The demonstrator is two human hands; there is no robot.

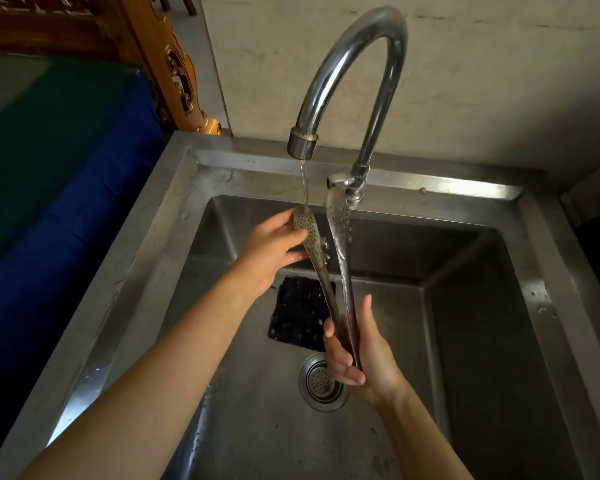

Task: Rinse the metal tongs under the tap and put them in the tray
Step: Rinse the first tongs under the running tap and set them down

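Wet perforated metal tongs (340, 271), tips apart under the tap (347, 81), gripped by both hands.

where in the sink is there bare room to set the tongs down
Bare floor: right of the drain up to the sink right wall, and the near left floor under the forearm. Crowded: the middle, with the black mat, drain and both hands.

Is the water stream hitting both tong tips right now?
No: the stream from the tap lands only on the left perforated tip of the tongs, which the left hand steadies; the other tip stands beside the stream.
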